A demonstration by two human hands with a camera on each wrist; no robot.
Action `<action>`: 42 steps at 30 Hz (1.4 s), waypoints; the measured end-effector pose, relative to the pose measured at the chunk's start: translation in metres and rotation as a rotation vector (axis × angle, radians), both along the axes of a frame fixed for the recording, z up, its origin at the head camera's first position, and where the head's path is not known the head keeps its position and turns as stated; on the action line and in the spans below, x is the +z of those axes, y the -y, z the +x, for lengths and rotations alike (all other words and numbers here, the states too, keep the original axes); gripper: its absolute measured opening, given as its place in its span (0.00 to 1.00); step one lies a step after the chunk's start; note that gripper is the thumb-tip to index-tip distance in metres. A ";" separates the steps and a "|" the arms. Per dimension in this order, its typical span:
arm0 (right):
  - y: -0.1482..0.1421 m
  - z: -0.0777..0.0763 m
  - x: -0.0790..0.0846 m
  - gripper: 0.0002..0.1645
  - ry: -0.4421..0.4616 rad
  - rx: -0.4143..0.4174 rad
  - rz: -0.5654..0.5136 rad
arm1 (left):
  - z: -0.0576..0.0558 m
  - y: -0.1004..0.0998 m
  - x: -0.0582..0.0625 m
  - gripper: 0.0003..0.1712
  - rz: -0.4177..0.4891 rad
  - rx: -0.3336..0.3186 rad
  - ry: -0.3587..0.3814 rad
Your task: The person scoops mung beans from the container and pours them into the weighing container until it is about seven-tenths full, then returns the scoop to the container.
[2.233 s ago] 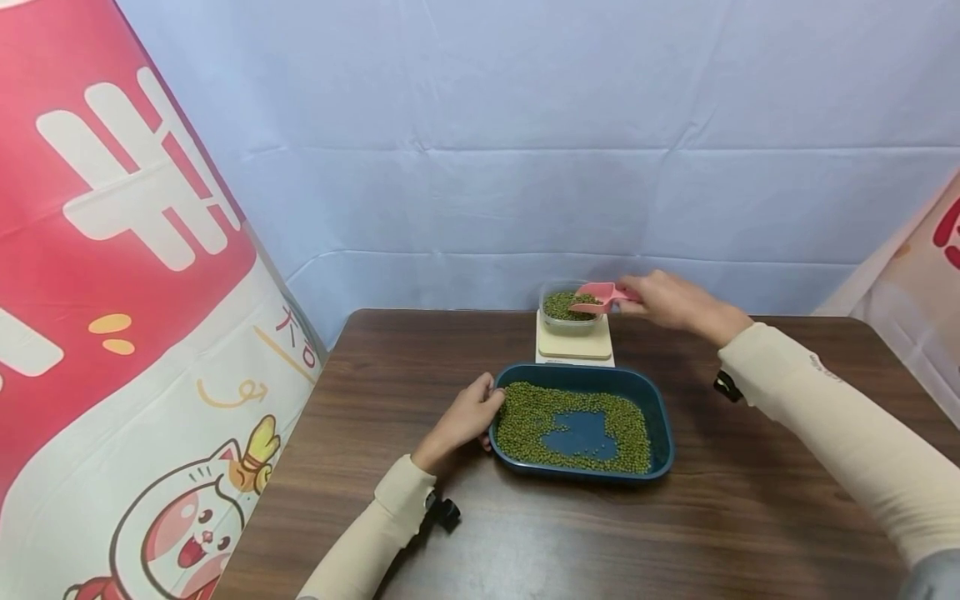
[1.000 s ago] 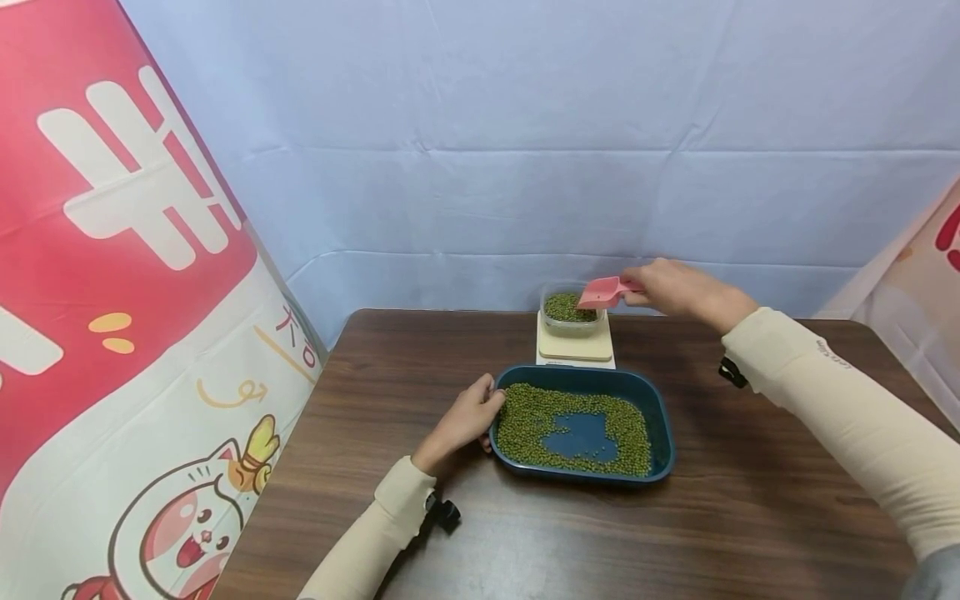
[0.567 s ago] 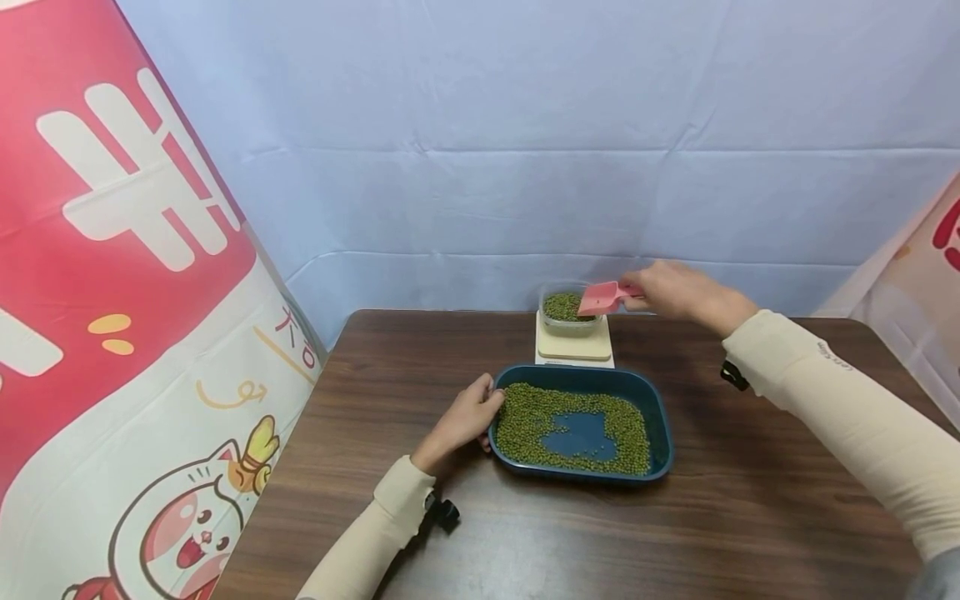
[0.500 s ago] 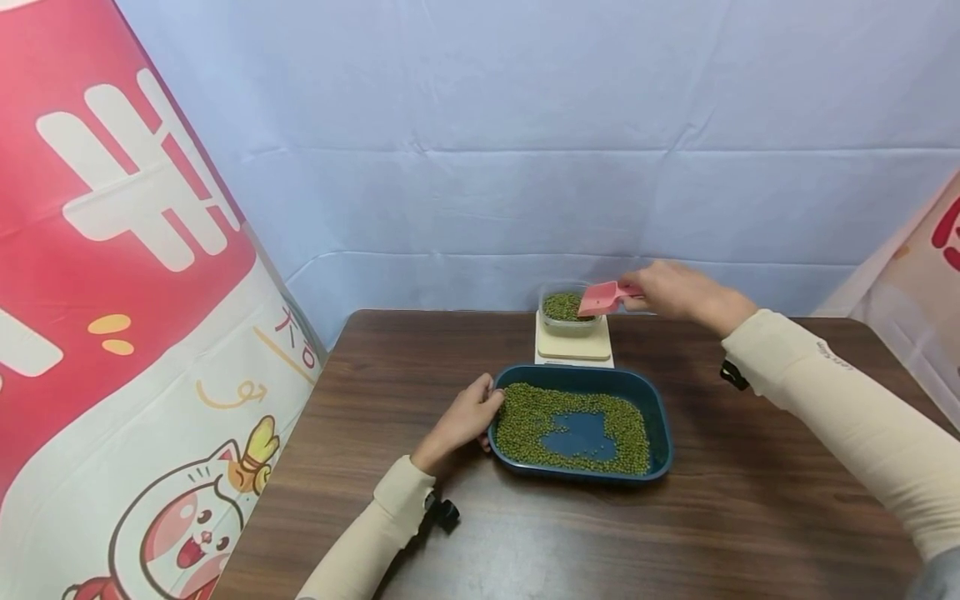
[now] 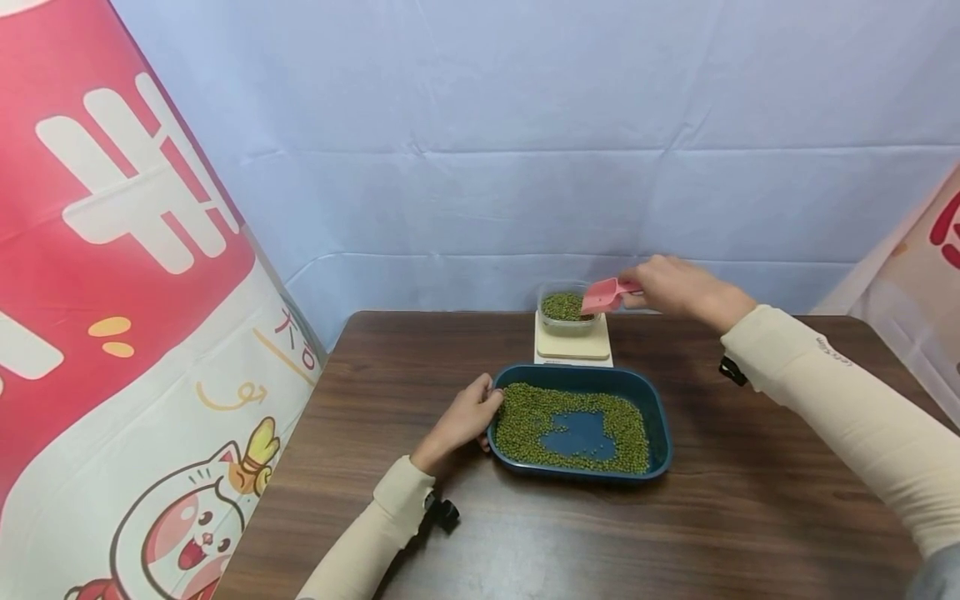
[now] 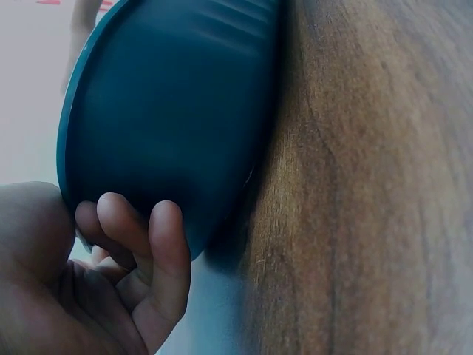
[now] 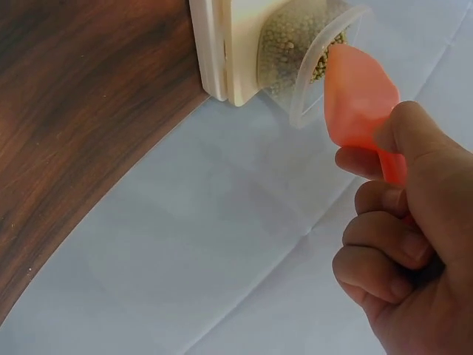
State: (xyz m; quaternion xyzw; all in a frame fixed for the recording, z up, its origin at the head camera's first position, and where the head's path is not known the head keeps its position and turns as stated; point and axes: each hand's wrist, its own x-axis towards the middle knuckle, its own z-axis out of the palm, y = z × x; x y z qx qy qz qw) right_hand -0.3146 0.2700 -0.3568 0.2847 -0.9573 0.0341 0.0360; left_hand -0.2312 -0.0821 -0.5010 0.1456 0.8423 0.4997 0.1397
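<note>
In the head view my right hand (image 5: 663, 287) grips the handle of a pink scoop (image 5: 602, 296), its lip tilted down over the right rim of a clear plastic container (image 5: 567, 323). Green beans (image 5: 562, 307), mung beans by their look, fill much of that container, which sits on a cream kitchen scale (image 5: 573, 345). The right wrist view shows the fingers curled round the scoop handle (image 7: 394, 168). My left hand (image 5: 467, 412) holds the left rim of a dark blue tray (image 5: 660, 417), thumb on top and fingers against the outer wall (image 6: 170, 111). Green beans are spread round a bare patch in the tray.
Everything stands on a dark wooden table (image 5: 390, 375). Behind its far edge hangs a pale cloth (image 5: 480, 200), close to the scale. A printed red and white banner (image 5: 150, 333) hangs at the left, and another printed cloth (image 5: 930, 283) at the right.
The scoop has drawn back to the right and up from the container. The beans seen at its lip earlier are gone; a few specks remain inside. The left hand and tray have stayed put.
</note>
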 end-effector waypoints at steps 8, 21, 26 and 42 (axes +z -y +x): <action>0.004 0.001 -0.006 0.08 -0.042 0.037 -0.023 | -0.001 0.001 -0.001 0.15 -0.007 -0.008 0.002; 0.008 0.021 -0.014 0.13 -0.035 0.086 -0.051 | 0.000 0.001 0.001 0.15 -0.003 -0.006 0.007; 0.013 0.033 -0.016 0.09 -0.027 0.099 -0.071 | 0.000 0.002 0.001 0.14 -0.001 -0.009 0.007; 0.032 0.067 -0.027 0.08 -0.042 0.175 -0.118 | -0.001 0.002 -0.001 0.14 0.006 -0.004 -0.002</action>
